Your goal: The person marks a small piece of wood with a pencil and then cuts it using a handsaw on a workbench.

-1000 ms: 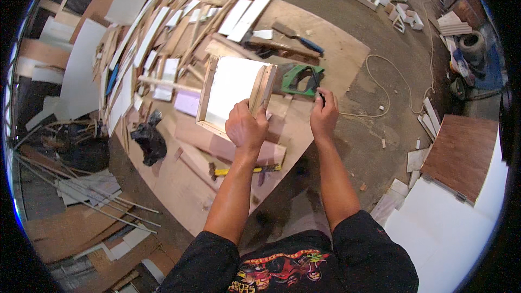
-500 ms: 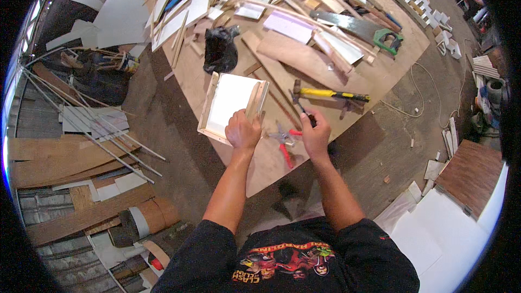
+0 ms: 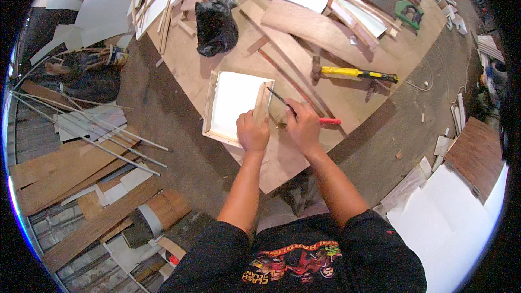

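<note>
A shallow wooden box frame (image 3: 207, 109) with a white panel (image 3: 233, 103) inside lies near the table's front corner. My left hand (image 3: 253, 132) is closed around the near end of a wooden strip (image 3: 261, 101) along the frame's right side. In my right hand (image 3: 303, 127) is a slim dark tool (image 3: 280, 96), its tip on or just above the strip's far end; its exact kind is unclear. Beside that hand a red handle (image 3: 330, 121) of the pliers sticks out, the rest mostly covered. Farther right lies a hammer (image 3: 347, 72) with a yellow and black grip.
On the wooden table (image 3: 184, 84), a black plastic bag (image 3: 216, 27) stands beyond the frame. Wood offcuts and a green-handled handsaw (image 3: 408, 15) crowd the far side. Boards (image 3: 70, 163) and thin rods (image 3: 103, 135) lie left of the table, a white sheet (image 3: 434, 217) at right.
My right hand has moved left toward the frame, bringing the slim tool's tip to the strip. It now covers most of the pliers. My left hand still holds the strip. The view has shifted.
</note>
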